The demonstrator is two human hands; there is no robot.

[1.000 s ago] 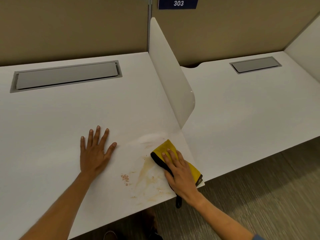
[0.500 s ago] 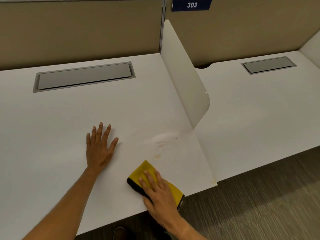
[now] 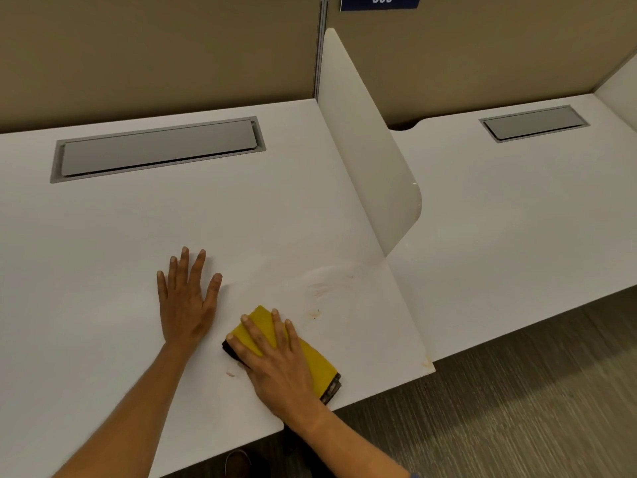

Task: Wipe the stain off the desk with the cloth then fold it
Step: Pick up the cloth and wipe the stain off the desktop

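The right hand [image 3: 279,367] presses flat, fingers spread, on the folded yellow cloth with dark edging [image 3: 312,360]. Just left of the cloth, the left hand [image 3: 188,301] lies open, palm down on the white surface [image 3: 138,236], gripping nothing. Faint brownish stain smears [image 3: 322,288] lie beyond the cloth.

Right hand [image 3: 275,367] slid cloth [image 3: 310,360] leftward beside left hand [image 3: 186,305]; stain [image 3: 324,288] mostly wiped, faint smears left.

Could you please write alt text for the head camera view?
A person's right hand presses a folded yellow cloth flat on a white desk near its front edge, while the left hand rests flat beside it. Faint brown stain smears remain beyond the cloth, near a white divider panel.
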